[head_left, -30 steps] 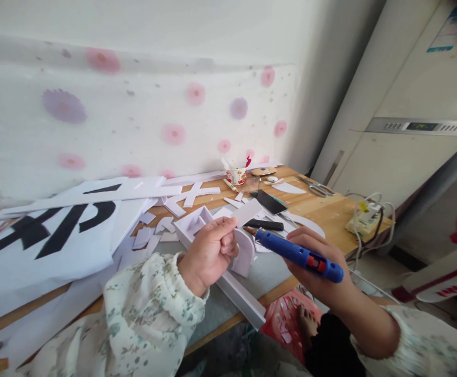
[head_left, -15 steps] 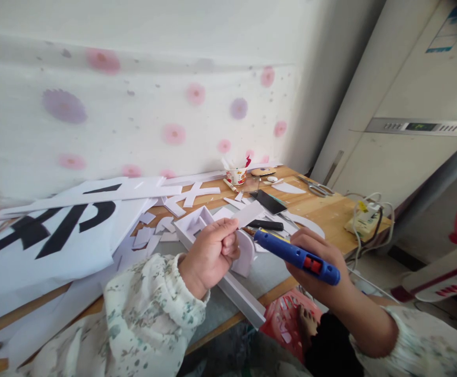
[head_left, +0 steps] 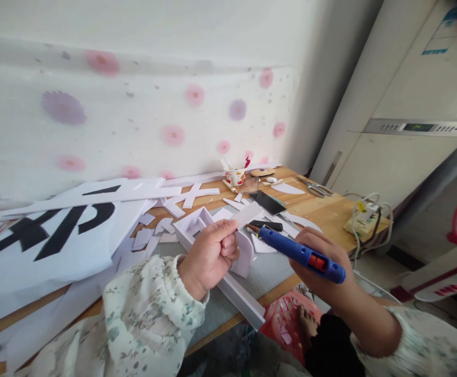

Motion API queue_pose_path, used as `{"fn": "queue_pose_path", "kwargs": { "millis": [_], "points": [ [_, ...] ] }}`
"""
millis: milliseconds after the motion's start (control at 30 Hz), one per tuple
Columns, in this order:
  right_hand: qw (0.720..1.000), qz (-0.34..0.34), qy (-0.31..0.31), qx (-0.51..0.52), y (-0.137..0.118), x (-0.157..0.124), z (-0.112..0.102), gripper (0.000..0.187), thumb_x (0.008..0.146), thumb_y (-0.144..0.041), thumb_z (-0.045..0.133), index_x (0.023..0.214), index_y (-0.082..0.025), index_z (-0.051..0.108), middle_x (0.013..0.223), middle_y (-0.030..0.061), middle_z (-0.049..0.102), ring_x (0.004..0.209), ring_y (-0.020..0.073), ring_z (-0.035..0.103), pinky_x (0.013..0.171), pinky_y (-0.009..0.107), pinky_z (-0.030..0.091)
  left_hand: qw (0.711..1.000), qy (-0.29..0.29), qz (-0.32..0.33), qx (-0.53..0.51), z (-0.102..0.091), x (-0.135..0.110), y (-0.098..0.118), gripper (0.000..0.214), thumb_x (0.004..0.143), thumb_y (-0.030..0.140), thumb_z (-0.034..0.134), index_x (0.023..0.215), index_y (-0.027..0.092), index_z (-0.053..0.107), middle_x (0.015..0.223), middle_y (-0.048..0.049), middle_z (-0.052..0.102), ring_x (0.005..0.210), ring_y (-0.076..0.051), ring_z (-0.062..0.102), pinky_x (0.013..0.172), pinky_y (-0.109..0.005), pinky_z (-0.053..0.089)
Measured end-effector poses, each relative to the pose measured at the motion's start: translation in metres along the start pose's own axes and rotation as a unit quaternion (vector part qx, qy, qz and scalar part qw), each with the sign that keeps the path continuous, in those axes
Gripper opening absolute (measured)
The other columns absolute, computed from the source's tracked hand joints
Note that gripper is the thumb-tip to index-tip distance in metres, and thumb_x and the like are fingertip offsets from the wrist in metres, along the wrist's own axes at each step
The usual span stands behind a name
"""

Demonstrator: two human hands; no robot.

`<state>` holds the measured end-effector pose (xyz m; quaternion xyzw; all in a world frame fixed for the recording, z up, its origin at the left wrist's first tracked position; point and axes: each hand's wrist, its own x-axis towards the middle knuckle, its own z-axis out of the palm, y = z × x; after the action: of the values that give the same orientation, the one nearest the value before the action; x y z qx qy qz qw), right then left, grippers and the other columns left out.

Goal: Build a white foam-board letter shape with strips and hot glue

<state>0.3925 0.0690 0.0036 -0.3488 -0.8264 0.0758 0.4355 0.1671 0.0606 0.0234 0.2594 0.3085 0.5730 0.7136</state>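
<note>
Between thumb and fingers, my left hand [head_left: 211, 252] pinches a small flat strip of white foam board [head_left: 248, 213]. My right hand [head_left: 325, 264] is closed around a blue hot glue gun [head_left: 297, 250], its nozzle pointing left toward the strip but apart from it. Red shows through an opening in the gun's body. Beneath my left hand, a white foam-board letter frame [head_left: 241, 298] with raised walls lies on a grey mat [head_left: 262, 275], its near end past the table edge. My left hand hides part of this frame.
White offcuts [head_left: 144, 236] litter the table around a black-handled tool [head_left: 268, 225] and a phone [head_left: 268, 202]. Farther back are a paper cup [head_left: 235, 176] and scissors [head_left: 317, 187]. A power strip [head_left: 364, 217] with cables sits at right. Printed sheets [head_left: 55, 235] cover the left.
My right hand has drawn the glue gun slightly to the right, away from the strip. My left hand stays nearly still with the strip.
</note>
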Motion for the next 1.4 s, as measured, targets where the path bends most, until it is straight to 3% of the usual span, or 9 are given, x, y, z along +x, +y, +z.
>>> {"fn": "queue_pose_path", "kwargs": {
  "millis": [633, 867, 1067, 1400],
  "points": [
    [0.996, 0.002, 0.083, -0.013, 0.0045, 0.0018, -0.0074, 0.012, 0.077, -0.014, 0.061, 0.073, -0.021, 0.054, 0.069, -0.0001, 0.054, 0.058, 0.0144, 0.052, 0.054, 0.029, 0.043, 1.0, 0.001, -0.008, -0.006, 0.0013, -0.0011, 0.0012, 0.041, 0.061, 0.025, 0.085, 0.061, 0.016, 0.044, 0.04, 0.0106, 0.039, 0.037, -0.001, 0.03, 0.04, -0.014, 0.024],
    [0.999, -0.042, 0.032, -0.01, 0.002, -0.0017, -0.0053, 0.02, 0.075, -0.011, 0.063, 0.089, -0.024, 0.056, 0.087, 0.0027, 0.059, 0.079, 0.018, 0.059, 0.068, 0.032, 0.049, 1.0, 0.002, -0.001, 0.003, 0.0021, -0.0026, -0.0008, 0.042, 0.065, 0.027, 0.083, 0.061, 0.017, 0.042, 0.041, 0.0105, 0.039, 0.038, -0.002, 0.03, 0.041, -0.015, 0.024],
    [0.999, -0.049, 0.009, -0.013, 0.0024, -0.0055, -0.0006, 0.027, 0.072, -0.012, 0.065, 0.093, -0.026, 0.054, 0.093, 0.0032, 0.059, 0.082, 0.0194, 0.06, 0.071, 0.034, 0.049, 1.0, 0.004, -0.004, 0.001, 0.0043, -0.0034, -0.0006, 0.04, 0.064, 0.025, 0.082, 0.061, 0.017, 0.042, 0.042, 0.0102, 0.039, 0.038, -0.002, 0.031, 0.041, -0.015, 0.024],
    [0.997, -0.016, 0.057, -0.059, 0.0004, -0.0039, -0.0005, 0.022, 0.069, -0.008, 0.062, 0.078, -0.023, 0.048, 0.074, 0.0, 0.052, 0.064, 0.0157, 0.051, 0.057, 0.03, 0.043, 1.0, 0.001, -0.01, -0.007, 0.0039, -0.0036, -0.0008, 0.038, 0.064, 0.024, 0.083, 0.064, 0.016, 0.045, 0.042, 0.0104, 0.039, 0.038, -0.002, 0.031, 0.04, -0.014, 0.024]
  ]
}}
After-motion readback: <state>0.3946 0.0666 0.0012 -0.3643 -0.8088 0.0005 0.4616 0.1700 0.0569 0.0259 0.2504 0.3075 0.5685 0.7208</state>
